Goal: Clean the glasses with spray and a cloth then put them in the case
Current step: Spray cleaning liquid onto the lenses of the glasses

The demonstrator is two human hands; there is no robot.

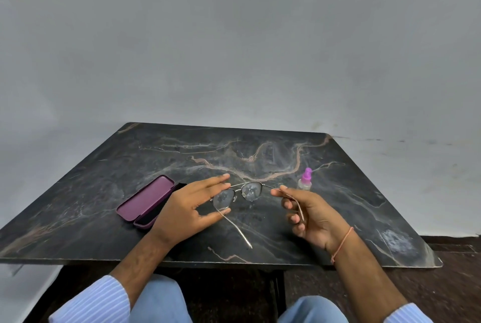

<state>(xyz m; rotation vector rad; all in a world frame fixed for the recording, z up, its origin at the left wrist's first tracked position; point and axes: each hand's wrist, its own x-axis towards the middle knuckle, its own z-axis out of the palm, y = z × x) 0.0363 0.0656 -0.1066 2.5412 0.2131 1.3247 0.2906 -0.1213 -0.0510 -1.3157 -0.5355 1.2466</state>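
Thin metal-framed glasses [247, 192] hang just above the dark marble table [338, 192], temples unfolded, lenses spotted with droplets. My left hand [182, 213] holds the frame's left end between its outstretched fingers and thumb. The right temple is pinched by the thumb and forefinger of my right hand [312, 216], the other fingers curled. A purple glasses case [145, 200] lies open on the table left of my left hand. Behind that hand a corner of a black cloth [182, 185] shows, mostly hidden. A small clear spray bottle [305, 182] with a pink top stands upright right of the glasses.
The table's far edge meets a plain grey wall [234, 49]. Its near edge runs just above my knees [161, 302]. A pale smudge [397, 242] marks the table's near right corner.
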